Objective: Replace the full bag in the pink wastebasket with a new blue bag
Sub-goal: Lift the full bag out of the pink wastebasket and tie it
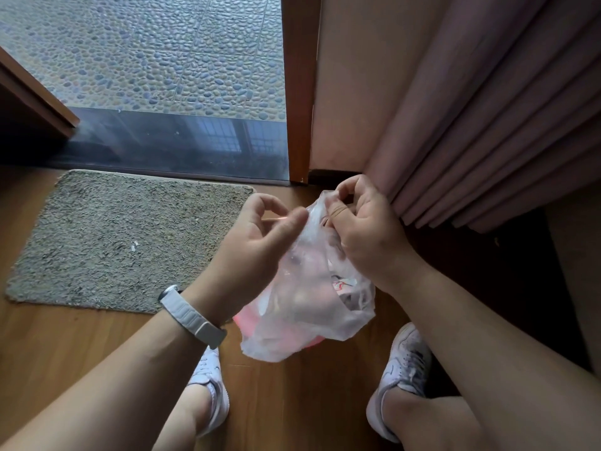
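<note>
A full, translucent white bag (312,307) with trash inside hangs in the air between my hands, above the floor. My right hand (364,229) pinches the bag's gathered top near the curtain. My left hand (260,242), with a white band on the wrist, has its fingers curled at the bag's upper left edge, thumb pressed against the plastic. Under the bag only a sliver of the pink wastebasket (250,317) shows; the bag hides the rest. No blue bag is in view.
A grey doormat (120,239) lies on the wooden floor at left, before a dark threshold and an open doorway to pebbled paving. Pink curtains (487,125) hang close on the right. My two white shoes (403,369) stand either side of the basket.
</note>
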